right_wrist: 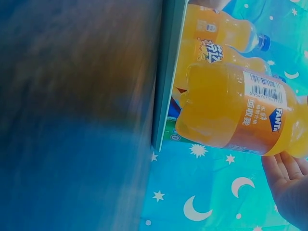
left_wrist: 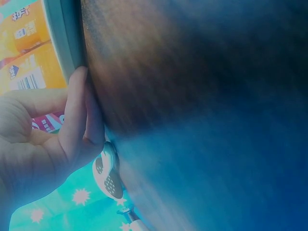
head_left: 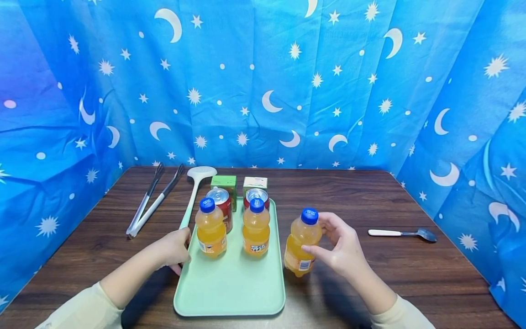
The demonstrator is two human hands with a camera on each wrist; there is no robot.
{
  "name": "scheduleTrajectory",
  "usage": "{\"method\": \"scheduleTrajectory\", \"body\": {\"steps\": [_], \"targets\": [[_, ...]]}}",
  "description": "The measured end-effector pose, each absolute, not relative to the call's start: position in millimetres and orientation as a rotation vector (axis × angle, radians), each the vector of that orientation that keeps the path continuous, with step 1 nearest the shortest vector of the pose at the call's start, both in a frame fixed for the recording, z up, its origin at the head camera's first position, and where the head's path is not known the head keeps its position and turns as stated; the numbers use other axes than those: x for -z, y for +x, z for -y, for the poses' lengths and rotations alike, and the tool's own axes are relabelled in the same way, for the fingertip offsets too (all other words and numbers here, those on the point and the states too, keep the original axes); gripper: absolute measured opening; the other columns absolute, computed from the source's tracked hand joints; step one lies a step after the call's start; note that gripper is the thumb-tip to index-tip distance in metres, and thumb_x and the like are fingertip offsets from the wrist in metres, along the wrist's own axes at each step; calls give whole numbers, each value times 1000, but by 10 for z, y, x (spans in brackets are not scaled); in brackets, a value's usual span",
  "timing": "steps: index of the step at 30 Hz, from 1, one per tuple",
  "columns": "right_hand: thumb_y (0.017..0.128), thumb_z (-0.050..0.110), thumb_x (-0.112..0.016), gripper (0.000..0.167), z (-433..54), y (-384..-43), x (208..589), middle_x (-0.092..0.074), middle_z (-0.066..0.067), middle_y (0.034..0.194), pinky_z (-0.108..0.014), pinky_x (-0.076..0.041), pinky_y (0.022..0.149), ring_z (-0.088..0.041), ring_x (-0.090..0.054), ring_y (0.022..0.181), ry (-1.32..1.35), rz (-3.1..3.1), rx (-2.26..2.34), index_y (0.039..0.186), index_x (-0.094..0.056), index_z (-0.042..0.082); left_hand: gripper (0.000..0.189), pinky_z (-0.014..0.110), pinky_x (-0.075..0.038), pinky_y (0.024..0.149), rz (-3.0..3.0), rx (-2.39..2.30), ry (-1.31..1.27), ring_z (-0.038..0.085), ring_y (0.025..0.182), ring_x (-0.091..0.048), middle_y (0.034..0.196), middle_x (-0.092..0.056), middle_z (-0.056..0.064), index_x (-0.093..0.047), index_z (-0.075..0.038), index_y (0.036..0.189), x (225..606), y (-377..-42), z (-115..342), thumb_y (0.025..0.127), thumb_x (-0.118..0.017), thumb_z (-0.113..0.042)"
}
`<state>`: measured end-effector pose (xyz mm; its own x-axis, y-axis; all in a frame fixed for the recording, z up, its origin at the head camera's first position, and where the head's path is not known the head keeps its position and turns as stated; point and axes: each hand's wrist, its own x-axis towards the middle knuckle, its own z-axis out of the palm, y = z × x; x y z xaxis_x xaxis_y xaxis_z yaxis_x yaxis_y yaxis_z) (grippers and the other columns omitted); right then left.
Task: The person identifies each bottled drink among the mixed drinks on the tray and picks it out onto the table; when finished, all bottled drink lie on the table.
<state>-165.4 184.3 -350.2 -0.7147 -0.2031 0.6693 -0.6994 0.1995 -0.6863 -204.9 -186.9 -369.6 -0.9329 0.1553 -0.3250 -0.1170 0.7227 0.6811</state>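
Observation:
My right hand (head_left: 343, 249) grips a small Fanta bottle (head_left: 302, 246) with orange drink and a blue cap, just right of the tray's edge. The bottle tilts slightly, its base raised off the table in the right wrist view. My left hand (head_left: 174, 249) pinches the left rim of a light green tray (head_left: 230, 292). Standing on the tray are two more Fanta bottles, the left one (head_left: 211, 230) and the right one (head_left: 256, 228). Behind them are two red drink cans, the left can (head_left: 226, 210) and the right can (head_left: 263, 196), the latter mostly hidden.
At the tray's far end stand a green box (head_left: 223, 181) and a pale-topped box (head_left: 255, 183). A slotted turner (head_left: 196, 189) lies left of the tray, with metal tongs (head_left: 154, 203) beyond it. On the right lies a white-handled spoon (head_left: 402, 233). A blue star-patterned curtain (head_left: 263, 82) surrounds the table.

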Motion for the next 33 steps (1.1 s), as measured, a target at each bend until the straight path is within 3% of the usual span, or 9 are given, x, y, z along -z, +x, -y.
{"method": "scheduleTrajectory", "body": {"steps": [33], "targets": [[61, -14, -79, 59, -1844, -1712, 3485, -63, -11, 104, -21, -52, 84, -13, -61, 97, 778, 2061, -1505, 114, -56, -1, 35, 36, -56, 47, -2558, -1067, 30, 24, 60, -61, 82, -49, 17, -41, 3, 95, 3697, -2045, 1868, 69, -59, 18]]}}
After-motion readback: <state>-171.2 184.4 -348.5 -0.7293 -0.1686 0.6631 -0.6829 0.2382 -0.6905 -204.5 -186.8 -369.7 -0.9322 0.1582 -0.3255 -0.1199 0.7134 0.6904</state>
